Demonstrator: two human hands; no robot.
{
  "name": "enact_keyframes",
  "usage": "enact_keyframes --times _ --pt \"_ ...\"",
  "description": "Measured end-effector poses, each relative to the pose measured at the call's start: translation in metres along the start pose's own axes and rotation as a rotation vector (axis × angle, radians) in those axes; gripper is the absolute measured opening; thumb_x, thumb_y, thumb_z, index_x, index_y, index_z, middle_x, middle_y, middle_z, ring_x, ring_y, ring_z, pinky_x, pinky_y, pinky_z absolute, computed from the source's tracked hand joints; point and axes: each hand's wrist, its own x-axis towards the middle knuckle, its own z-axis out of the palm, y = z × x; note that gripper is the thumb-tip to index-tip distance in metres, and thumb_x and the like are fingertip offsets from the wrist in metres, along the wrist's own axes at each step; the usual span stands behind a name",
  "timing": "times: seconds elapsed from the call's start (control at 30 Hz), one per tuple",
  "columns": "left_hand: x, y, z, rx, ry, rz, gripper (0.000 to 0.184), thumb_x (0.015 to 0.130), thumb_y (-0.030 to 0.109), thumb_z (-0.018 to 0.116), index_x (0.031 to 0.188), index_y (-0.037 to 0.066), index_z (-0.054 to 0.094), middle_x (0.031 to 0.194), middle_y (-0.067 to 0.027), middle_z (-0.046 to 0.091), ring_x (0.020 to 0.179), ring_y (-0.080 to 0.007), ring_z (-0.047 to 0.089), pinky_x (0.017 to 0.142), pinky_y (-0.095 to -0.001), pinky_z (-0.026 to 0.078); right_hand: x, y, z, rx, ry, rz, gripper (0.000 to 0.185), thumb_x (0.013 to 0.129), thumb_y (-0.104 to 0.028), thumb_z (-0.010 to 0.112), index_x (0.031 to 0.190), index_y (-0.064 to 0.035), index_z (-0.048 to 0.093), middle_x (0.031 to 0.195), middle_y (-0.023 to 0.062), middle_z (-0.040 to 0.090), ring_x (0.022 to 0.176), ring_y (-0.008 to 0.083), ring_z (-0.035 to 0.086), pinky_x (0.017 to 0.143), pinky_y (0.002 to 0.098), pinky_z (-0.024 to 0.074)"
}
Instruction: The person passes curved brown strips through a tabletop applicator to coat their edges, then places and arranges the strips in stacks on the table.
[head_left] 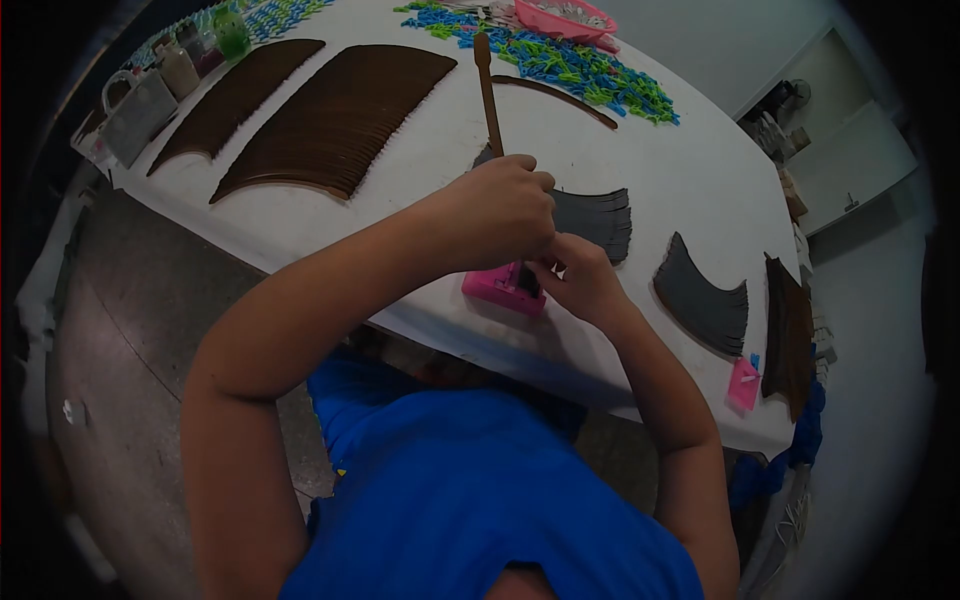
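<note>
My left hand (508,208) is closed round a long, thin brown strip (487,95); its wider, rounded end sticks out past the knuckles toward the back of the table. Close against it, my right hand (583,280) has its fingers bent together, and what they pinch is hidden. Both hands are over a small bright pink box (503,288) with a dark part on its right side, near the front edge. Behind the hands a fan of grey strips (595,222) lies partly covered.
Rows of dark brown strips (340,115) lie left on the white table (420,165). A single curved strip (560,98), blue and green pieces (560,65) and a pink basket (567,20) are farther back. Right are more grey strips (705,300), brown strips (788,335) and a pink item (743,385).
</note>
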Motion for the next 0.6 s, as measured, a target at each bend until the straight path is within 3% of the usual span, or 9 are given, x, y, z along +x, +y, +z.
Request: enact_keyframes --times 0.3,0.37,0.6 --pt "-0.024 -0.002 0.030 -0.180 0.136 -0.070 0.008 0.081 0.010 0.075 0.087 0.014 0.079 0.089 -0.0024 0.071 0.095 -0.0207 0.067 0.088 -0.0367 0.054 -0.011 0.004 -0.004 -0.006 0.058 -0.036 0.015 0.089 -0.007 0.077 0.103 -0.0081 0.071 0.086 0.0101 0.071 0.075 0.0260 0.070 0.068 0.0383 0.0574" --pt "-0.031 0.000 0.044 -0.204 0.167 -0.082 0.009 0.081 0.011 0.075 0.088 0.014 0.079 0.087 -0.0022 0.071 0.093 -0.0210 0.067 0.084 -0.0364 0.054 -0.016 0.009 -0.007 -0.068 0.014 -0.056 0.017 0.089 -0.002 0.077 0.105 -0.0053 0.074 0.091 0.0088 0.072 0.075 0.0198 0.069 0.067 0.0328 0.0583" --pt "-0.038 0.018 0.086 -0.294 0.347 -0.117 0.016 0.075 0.012 0.079 0.090 0.013 0.076 0.087 -0.0032 0.067 0.090 -0.0223 0.066 0.077 -0.0368 0.056 -0.028 0.013 -0.017 -0.081 0.027 -0.125 0.016 0.088 0.001 0.074 0.103 -0.0058 0.077 0.091 0.0089 0.071 0.079 0.0217 0.069 0.067 0.0341 0.0586"
